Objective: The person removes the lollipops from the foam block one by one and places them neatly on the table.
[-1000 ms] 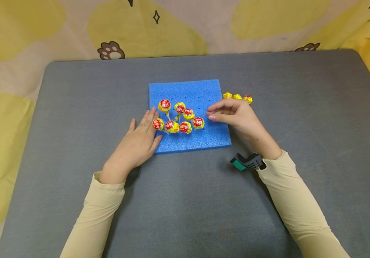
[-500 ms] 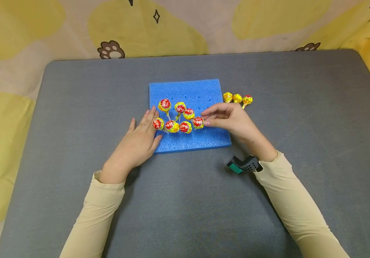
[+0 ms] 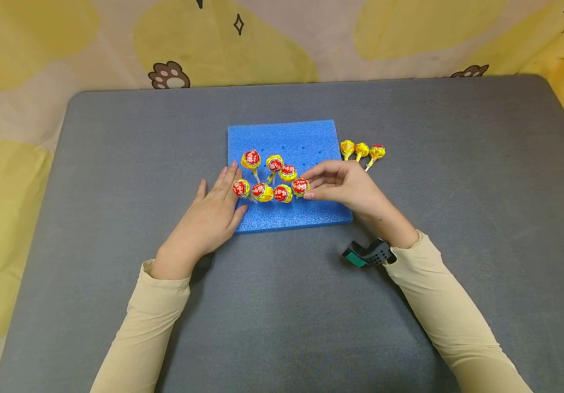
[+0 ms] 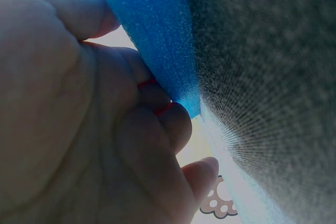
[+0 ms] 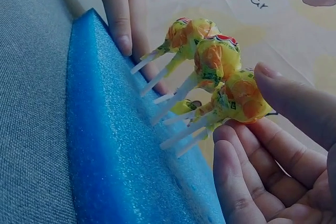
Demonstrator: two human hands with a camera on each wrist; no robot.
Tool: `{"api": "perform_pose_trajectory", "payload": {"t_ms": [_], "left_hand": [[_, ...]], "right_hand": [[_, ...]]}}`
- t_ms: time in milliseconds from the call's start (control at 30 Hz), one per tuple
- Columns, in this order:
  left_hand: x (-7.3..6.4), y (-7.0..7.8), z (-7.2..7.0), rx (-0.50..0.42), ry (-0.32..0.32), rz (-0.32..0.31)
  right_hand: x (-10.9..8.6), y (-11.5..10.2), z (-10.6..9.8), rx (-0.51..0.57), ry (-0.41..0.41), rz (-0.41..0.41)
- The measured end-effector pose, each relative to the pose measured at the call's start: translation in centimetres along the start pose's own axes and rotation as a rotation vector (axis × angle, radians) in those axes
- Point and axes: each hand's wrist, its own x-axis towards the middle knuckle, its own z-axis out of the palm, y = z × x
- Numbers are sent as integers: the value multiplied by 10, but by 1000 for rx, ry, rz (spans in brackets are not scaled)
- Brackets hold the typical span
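Several lollipops in yellow and red wrappers, among them one at the left end of the front row (image 3: 241, 188), stand with their sticks in a blue foam block (image 3: 291, 215). My left hand (image 3: 208, 221) lies with straight fingers on the block's left edge. In the left wrist view its fingers touch the foam's side. My right hand (image 3: 352, 188) holds the rightmost lollipop (image 3: 300, 187) of the front row by its wrapped head, between thumb and fingers. The right wrist view shows that lollipop's head (image 5: 244, 98) between thumb and fingertips, its stick down at the foam.
Three more lollipops (image 3: 362, 151) lie on the grey table (image 3: 282, 305) just right of the block. Small holes dot the foam's back half. A black and green wrist device (image 3: 369, 254) hangs under my right wrist. A patterned yellow cloth (image 3: 272, 43) hangs behind the table.
My right hand has moved left and slightly toward me, from beside the lollipops onto the rightmost one of the front row, which has shifted slightly left. The left hand has stayed put.
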Motion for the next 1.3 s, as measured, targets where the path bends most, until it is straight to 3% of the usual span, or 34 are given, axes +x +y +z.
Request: {"api": "perform_pose_trajectory", "payload": {"t_ms": [200, 900, 1300], "left_hand": [[0, 0, 0, -2, 0, 0], [-1, 0, -1, 10, 3, -3], [0, 0, 0, 5, 6, -3]], "right_hand": [[0, 1, 1, -7, 2, -4], [0, 2, -1, 116, 51, -7], [0, 8, 2, 167, 121, -97]]}}
